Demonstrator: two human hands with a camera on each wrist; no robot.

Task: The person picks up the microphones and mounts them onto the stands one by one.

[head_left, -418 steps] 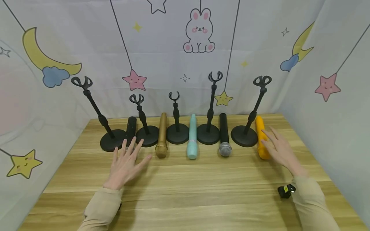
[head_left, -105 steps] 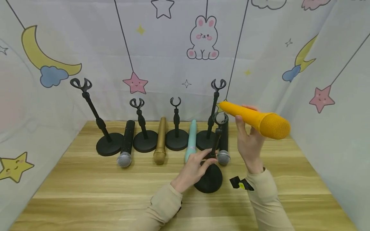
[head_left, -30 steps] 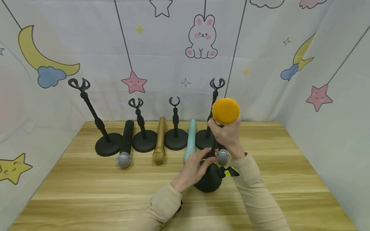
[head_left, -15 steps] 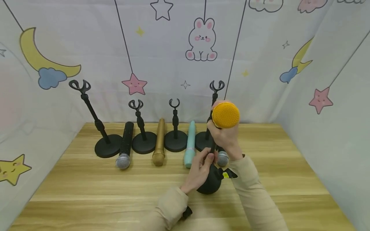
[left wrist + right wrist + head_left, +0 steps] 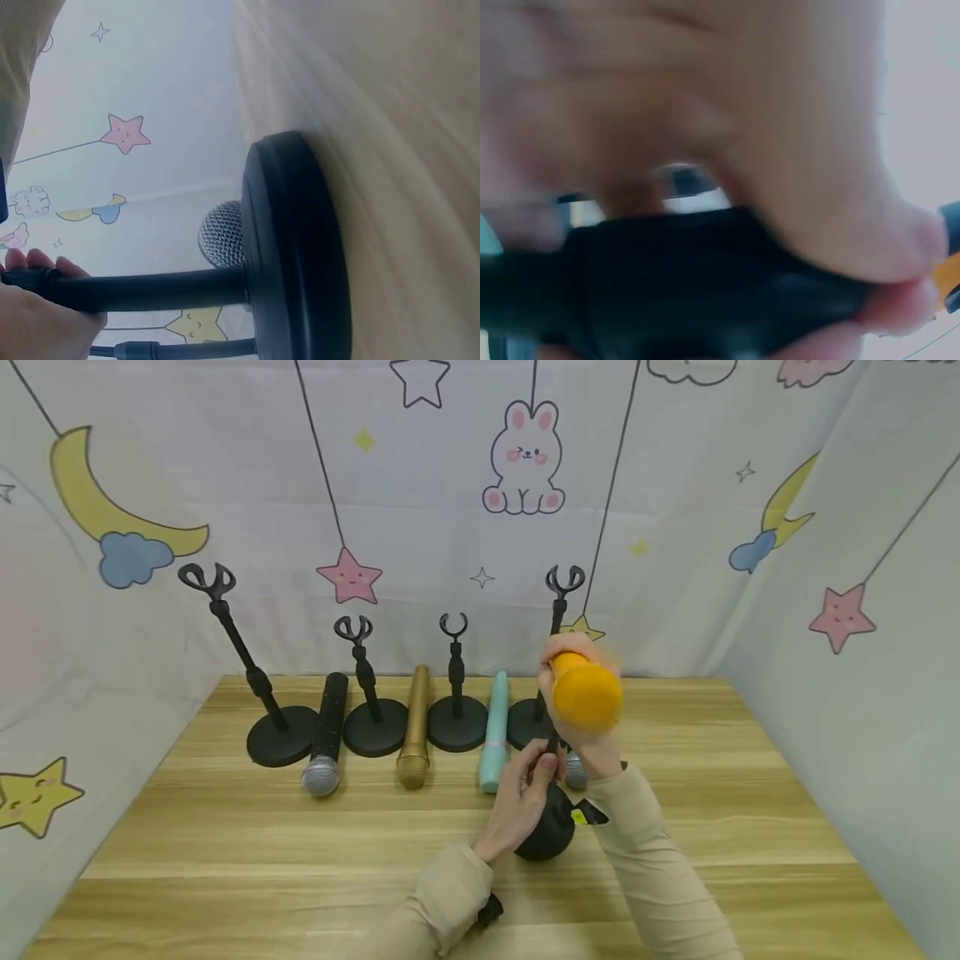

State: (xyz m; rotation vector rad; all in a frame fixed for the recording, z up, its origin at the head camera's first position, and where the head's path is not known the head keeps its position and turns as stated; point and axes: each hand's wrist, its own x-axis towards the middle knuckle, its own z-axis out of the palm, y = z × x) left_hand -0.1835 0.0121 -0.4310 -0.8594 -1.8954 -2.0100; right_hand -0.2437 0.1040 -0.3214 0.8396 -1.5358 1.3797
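Note:
In the head view the left hand point(image 5: 517, 793) grips the pole of a black microphone stand, whose round base point(image 5: 547, 831) is on the table; the left wrist view shows fingers curled round the pole point(image 5: 172, 290). The right hand point(image 5: 596, 752) is at the top of this stand. Its thumb and fingers clasp the black neck point(image 5: 705, 285) below the clip in the blurred right wrist view. An orange microphone point(image 5: 588, 697) sits at the clip, its head toward the camera and tilted down. Part of its handle is hidden by the right hand.
Behind stand more black stands point(image 5: 281, 735), with a speckled black microphone point(image 5: 327, 727), a gold microphone point(image 5: 415, 735) and a mint microphone point(image 5: 495, 735) lying between them. A silver-headed microphone point(image 5: 576, 770) is partly covered by the right arm. A patterned curtain point(image 5: 420, 485) encloses the table.
Earlier the right hand lifted the orange microphone from the table's right, and the left hand brought its stand forward. Just now the microphone's head has tipped downward; the left hand has shifted slightly up the pole.

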